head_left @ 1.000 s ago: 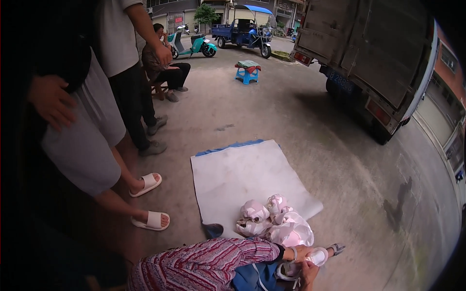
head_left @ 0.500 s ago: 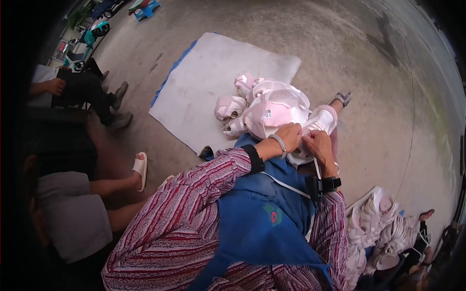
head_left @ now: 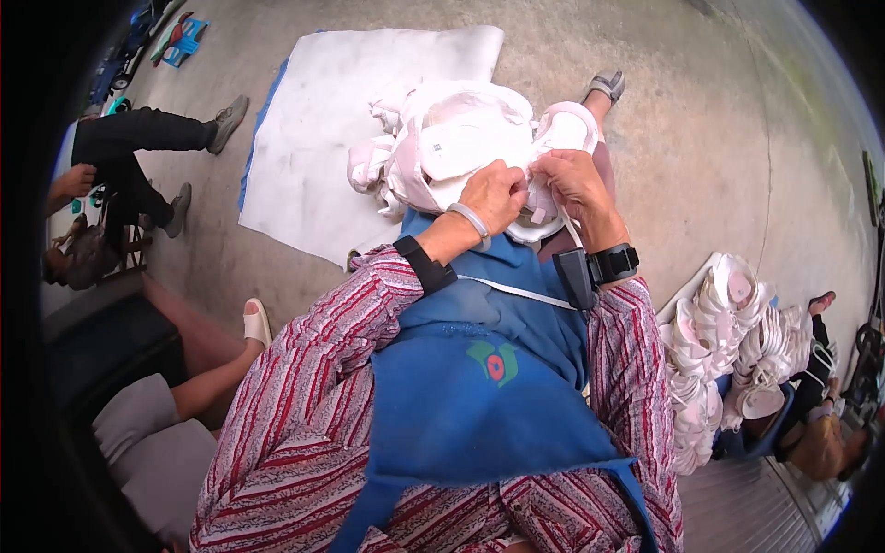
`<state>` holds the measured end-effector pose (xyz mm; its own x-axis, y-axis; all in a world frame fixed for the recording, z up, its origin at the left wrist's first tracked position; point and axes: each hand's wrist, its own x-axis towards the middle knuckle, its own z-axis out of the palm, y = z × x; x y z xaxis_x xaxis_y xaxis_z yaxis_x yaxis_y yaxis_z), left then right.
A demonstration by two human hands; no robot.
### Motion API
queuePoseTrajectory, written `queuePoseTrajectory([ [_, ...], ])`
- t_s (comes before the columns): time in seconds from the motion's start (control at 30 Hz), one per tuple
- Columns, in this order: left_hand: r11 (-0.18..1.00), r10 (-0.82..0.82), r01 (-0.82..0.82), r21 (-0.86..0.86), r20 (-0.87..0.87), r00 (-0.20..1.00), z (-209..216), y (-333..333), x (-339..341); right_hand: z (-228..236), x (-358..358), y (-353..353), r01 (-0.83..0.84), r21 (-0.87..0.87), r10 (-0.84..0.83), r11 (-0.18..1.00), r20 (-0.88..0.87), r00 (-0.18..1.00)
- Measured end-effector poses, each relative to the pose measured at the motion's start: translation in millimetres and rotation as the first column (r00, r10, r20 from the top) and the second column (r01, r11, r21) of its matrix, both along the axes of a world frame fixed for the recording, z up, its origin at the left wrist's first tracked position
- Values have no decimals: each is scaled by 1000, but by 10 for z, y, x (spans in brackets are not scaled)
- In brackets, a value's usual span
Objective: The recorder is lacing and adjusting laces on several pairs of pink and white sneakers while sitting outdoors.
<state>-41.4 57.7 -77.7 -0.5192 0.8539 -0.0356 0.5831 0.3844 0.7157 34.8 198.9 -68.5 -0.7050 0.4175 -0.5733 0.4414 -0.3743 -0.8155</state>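
Over my lap lies a white and pale pink shoe, its toe pointing away from me. My right hand is closed in a pinch over the shoe's lacing, and a white shoelace trails from it toward the wrist. Beside it my left hand has its fingers pressed together near the shoe's opening; whatever they grip is hidden. More lace stretches across my blue apron. Left of the shoe, touching my left hand's side, sits a heap of white and pink shoe pieces.
A pale sheet covers the concrete ground ahead on the left. At right stand stacks of white shoe parts near another person. People sit on the left, a sandalled foot close by. A blue stool is far left.
The view has tilted and turned, so the shoe pile and sheet sit higher and further left. Both hands stay together at the shoe, with only small finger shifts.
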Motion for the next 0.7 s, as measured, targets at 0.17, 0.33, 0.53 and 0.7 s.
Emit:
queuePoseTrajectory([
  [0.17, 989, -24, 33, -146, 64, 998, 132, 116, -26, -127, -101, -20, -69, 303, 46, 951, 84, 995],
  [0.33, 978, 104, -73, -194, 156, 982, 171, 250, -118, 9, 70, 29, -101, 196, 96, 975, 38, 995],
  [0.53, 963, 206, -124, -239, 362, 909, 205, 237, -154, 21, 482, -27, 6, 520, 12, 854, -32, 999],
  [0.7, 981, -193, 190, -32, -163, 968, 73, 161, -221, 74, 749, -188, -104, 728, 11, 678, 131, 991],
])
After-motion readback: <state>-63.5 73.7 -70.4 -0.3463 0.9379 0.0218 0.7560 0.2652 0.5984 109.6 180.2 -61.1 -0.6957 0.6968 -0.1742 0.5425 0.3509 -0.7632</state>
